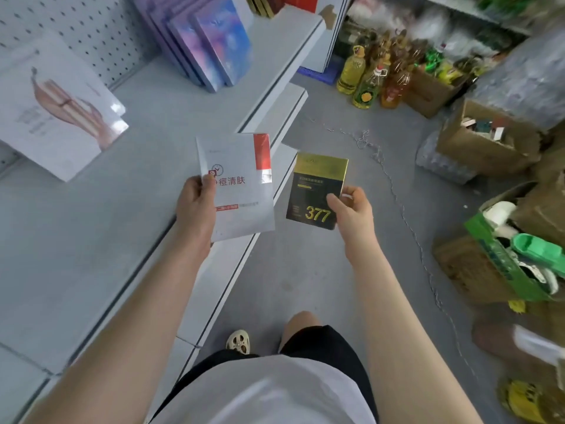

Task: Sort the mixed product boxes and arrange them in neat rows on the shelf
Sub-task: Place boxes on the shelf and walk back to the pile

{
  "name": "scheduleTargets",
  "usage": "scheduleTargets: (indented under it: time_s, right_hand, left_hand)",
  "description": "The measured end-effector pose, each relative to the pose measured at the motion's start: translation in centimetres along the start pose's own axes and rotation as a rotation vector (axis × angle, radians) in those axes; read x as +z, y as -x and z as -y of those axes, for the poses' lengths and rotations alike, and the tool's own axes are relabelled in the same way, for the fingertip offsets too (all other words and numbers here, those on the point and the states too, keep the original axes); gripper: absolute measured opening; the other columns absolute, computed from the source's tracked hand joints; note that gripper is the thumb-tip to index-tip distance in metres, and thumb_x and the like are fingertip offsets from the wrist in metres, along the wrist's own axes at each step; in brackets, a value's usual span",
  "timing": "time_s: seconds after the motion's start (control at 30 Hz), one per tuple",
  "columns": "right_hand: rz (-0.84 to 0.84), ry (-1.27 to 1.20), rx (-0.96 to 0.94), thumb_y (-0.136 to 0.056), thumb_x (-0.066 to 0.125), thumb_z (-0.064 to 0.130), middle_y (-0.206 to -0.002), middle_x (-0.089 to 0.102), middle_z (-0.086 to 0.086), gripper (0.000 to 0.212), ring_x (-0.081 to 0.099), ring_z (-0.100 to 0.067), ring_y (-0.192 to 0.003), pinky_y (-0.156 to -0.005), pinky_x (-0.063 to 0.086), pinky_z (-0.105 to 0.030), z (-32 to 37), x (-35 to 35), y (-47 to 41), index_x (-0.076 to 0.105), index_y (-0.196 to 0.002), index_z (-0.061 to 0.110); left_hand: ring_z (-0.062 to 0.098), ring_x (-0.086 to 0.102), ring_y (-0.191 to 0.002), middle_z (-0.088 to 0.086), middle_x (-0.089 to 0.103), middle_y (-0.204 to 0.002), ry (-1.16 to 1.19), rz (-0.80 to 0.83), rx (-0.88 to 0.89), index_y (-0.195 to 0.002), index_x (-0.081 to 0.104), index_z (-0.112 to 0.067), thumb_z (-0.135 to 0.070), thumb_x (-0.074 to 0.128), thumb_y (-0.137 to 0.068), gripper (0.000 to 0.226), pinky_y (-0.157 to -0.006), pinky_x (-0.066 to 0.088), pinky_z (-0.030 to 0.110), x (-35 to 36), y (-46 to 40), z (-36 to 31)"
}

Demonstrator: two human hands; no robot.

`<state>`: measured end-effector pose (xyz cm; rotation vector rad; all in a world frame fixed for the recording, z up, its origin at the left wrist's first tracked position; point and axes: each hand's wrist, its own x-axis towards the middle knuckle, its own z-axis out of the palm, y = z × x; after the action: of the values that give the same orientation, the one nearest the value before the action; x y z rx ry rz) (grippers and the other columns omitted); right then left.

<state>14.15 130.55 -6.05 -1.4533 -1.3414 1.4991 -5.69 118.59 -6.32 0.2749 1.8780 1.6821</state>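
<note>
Grey metal shelf (107, 234) runs along the person's left, floor aisle to the right. Left hand (197, 206) pinches a white box with red corner (237, 185) by its lower left edge, thumb on the face; box hangs over the shelf's front lip, long axis pointing away from the body. Right hand (351, 209) grips a black-and-gold box (316, 191) at its right edge, out over the floor (well off the shelf). Judgement: the white box is nearer the shelf and should go first, toward the leaning purple boxes (211, 47) or the white packs (55, 108).
</note>
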Motion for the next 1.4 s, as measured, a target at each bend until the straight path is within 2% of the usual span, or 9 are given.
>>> scheduleTargets:
  time_s: [0.27, 0.5, 0.63, 0.8, 0.9, 1.0, 1.13, 1.23, 1.4]
  right_hand:
    - [0.076, 0.033, -0.046, -0.094, 0.059, 0.010, -0.083, 0.065, 0.004, 0.014, 0.065, -0.013, -0.073, -0.058, 0.050, -0.019, 5.2, -0.9, -18.4, 0.053, -0.107, 0.013]
    - [0.219, 0.094, -0.090, -0.096, 0.057, 0.012, -0.093, 0.066, 0.003, 0.017, 0.068, -0.013, -0.080, -0.056, 0.050, -0.016, 12.0, -0.1, -33.7, 0.050, -0.112, 0.014]
    - [0.273, 0.114, -0.118, -0.096, 0.058, 0.011, -0.097, 0.067, 0.001, 0.020, 0.065, -0.006, -0.079, -0.054, 0.047, -0.011, 14.5, 2.4, -41.3, 0.051, -0.115, 0.013]
    - [0.381, 0.164, -0.164, -0.097, 0.057, 0.018, -0.116, 0.066, -0.005, 0.029, 0.065, -0.023, -0.106, -0.072, 0.050, -0.025, 17.3, 7.6, -50.6, 0.048, -0.125, 0.017]
    - [0.423, 0.157, -0.205, -0.097, 0.055, 0.013, -0.120, 0.061, -0.002, 0.043, 0.063, -0.021, -0.110, -0.073, 0.053, -0.028, 19.5, 10.9, -55.2, 0.041, -0.134, 0.026]
    - [0.474, 0.187, -0.348, -0.095, 0.052, 0.000, -0.120, 0.053, 0.004, 0.069, 0.059, -0.006, -0.104, -0.071, 0.055, -0.023, 22.1, 14.0, -59.2, 0.027, -0.149, 0.034]
    - [0.596, 0.318, -0.497, -0.093, 0.052, -0.009, -0.150, 0.033, 0.011, 0.088, 0.050, 0.012, -0.109, -0.084, 0.054, -0.017, 24.9, 17.8, -64.0, 0.011, -0.156, 0.036]
    - [0.741, 0.444, -0.588, -0.090, 0.057, -0.005, -0.153, 0.035, 0.007, 0.087, 0.044, -0.012, -0.133, -0.104, 0.049, -0.041, 26.6, 21.4, -68.8, 0.019, -0.151, 0.044]
    - [0.890, 0.642, -0.620, -0.092, 0.053, -0.006, -0.128, 0.049, 0.005, 0.070, 0.056, -0.015, -0.109, -0.091, 0.050, -0.029, 28.5, 27.2, -74.4, 0.032, -0.148, 0.029]
  left_hand:
    - [0.012, 0.066, -0.072, 0.000, 0.068, -0.093, 0.063, -0.078, 0.032, -0.103, 0.053, -0.013, -0.035, 0.046, -0.101, 0.023, -0.055, 0.052, 0.024, 12.8, -11.3, -3.1]
    - [0.028, 0.067, -0.092, 0.010, 0.069, -0.105, 0.073, -0.215, 0.049, -0.097, 0.053, -0.016, -0.036, 0.049, -0.099, 0.020, -0.080, 0.056, 0.046, 22.1, -19.6, -5.5]
    - [0.024, 0.065, -0.090, 0.006, 0.068, -0.102, 0.062, -0.263, 0.074, -0.086, 0.055, -0.025, -0.037, 0.050, -0.098, 0.017, -0.084, 0.054, 0.050, 25.3, -24.5, -6.8]
    - [0.022, 0.064, -0.086, -0.001, 0.067, -0.092, 0.131, -0.338, 0.103, -0.084, 0.054, -0.025, -0.037, 0.052, -0.097, 0.018, -0.081, 0.054, 0.049, 27.8, -32.1, -9.1]
    - [0.015, 0.063, -0.079, -0.008, 0.067, -0.084, 0.090, -0.388, 0.129, -0.080, 0.053, -0.028, -0.044, 0.054, -0.093, 0.021, -0.078, 0.053, 0.043, 28.5, -36.5, -10.8]
    - [0.007, 0.061, -0.075, -0.011, 0.066, -0.081, 0.048, -0.420, 0.134, -0.078, 0.054, -0.031, -0.046, 0.054, -0.092, 0.021, -0.075, 0.049, 0.036, 29.5, -39.9, -12.7]
    - [0.011, 0.064, -0.085, -0.005, 0.068, -0.092, 0.040, -0.450, 0.136, -0.084, 0.056, -0.029, -0.046, 0.053, -0.093, 0.019, -0.082, 0.051, 0.037, 30.8, -43.1, -13.8]
    - [-0.007, 0.061, -0.069, -0.008, 0.066, -0.088, 0.079, -0.491, 0.110, -0.090, 0.056, -0.022, -0.032, 0.050, -0.100, 0.016, -0.063, 0.048, 0.016, 32.2, -45.1, -13.9]
    - [-0.003, 0.059, -0.071, -0.009, 0.065, -0.086, 0.138, -0.694, 0.030, -0.097, 0.059, -0.018, -0.033, 0.052, -0.099, 0.017, -0.068, 0.048, 0.016, 34.5, -47.7, -13.9]
